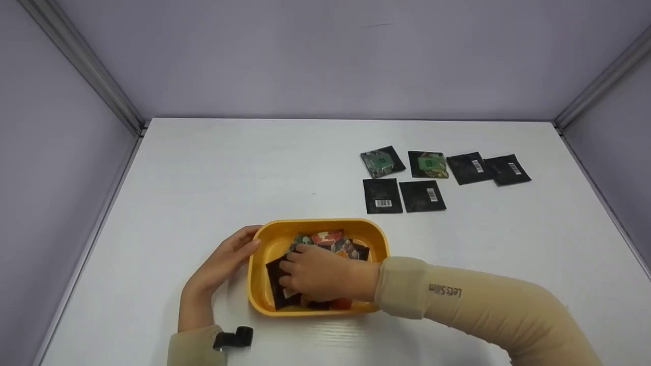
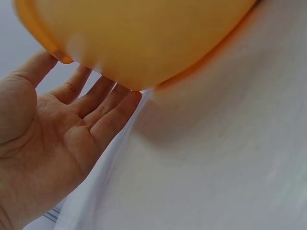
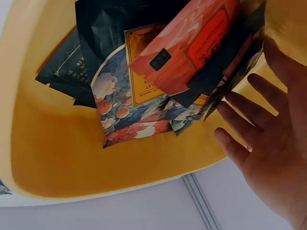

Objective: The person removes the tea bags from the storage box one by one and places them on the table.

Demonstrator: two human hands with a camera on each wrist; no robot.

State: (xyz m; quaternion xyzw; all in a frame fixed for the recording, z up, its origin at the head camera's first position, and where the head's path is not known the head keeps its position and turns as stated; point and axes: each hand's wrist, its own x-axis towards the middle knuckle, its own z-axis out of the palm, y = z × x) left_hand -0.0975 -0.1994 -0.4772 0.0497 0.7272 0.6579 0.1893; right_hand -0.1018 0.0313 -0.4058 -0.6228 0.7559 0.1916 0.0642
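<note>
A yellow plastic tub [image 1: 257, 284] with rounded corners stands on the white table, with a jumble of flat sachets [image 3: 115, 96] inside. Some sachets are black, some red or flower-patterned. My left hand [image 1: 224, 262] rests against the tub's left side, thumb near the rim and fingers fairly straight along the outer wall, as the left wrist view [image 2: 57, 124] shows. Inside the tub is my right hand [image 1: 320, 274], reaching over the sachets. Its fingers [image 3: 240, 110] are spread and loosely bent beside the sachets' edges; whether they touch one is unclear. The right thumb is partly hidden.
Behind the tub to the right, several sachets lie flat in two rows. Two in the back row show green labels, a tilted one [image 1: 382, 161] and a straighter one [image 1: 428, 164]. Black barcoded ones [image 1: 382, 196] lie near them. Pale walls [image 1: 325, 61] enclose the table.
</note>
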